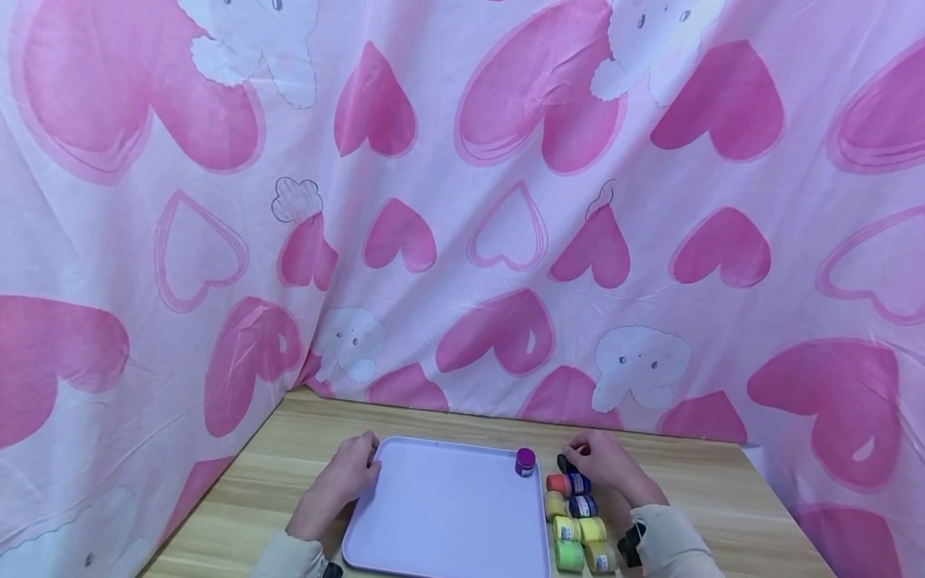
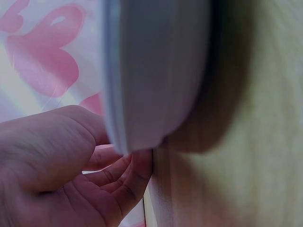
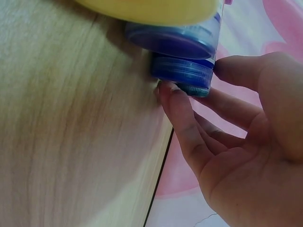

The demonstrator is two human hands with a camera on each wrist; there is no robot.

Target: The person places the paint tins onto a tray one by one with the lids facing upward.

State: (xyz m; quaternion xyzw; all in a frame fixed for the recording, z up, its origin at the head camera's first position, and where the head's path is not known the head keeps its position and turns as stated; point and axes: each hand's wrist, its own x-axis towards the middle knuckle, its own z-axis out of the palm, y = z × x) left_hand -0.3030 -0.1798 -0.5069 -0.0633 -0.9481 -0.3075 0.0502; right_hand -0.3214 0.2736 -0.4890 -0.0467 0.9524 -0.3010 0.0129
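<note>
A pale lilac tray lies on the wooden table. My left hand grips its far left edge; in the left wrist view the fingers curl at the tray's side. A small purple paint jar stands inside the tray's far right corner. To the right of the tray, my right hand pinches a dark paint jar at the far end of a group of jars. In the right wrist view its teal lid shows between the fingers, partly hidden behind blue jars.
Along the tray's right side stand several paint jars: orange-red, dark blue, yellow and green. A pink heart-print curtain hangs behind and at the left of the wooden table.
</note>
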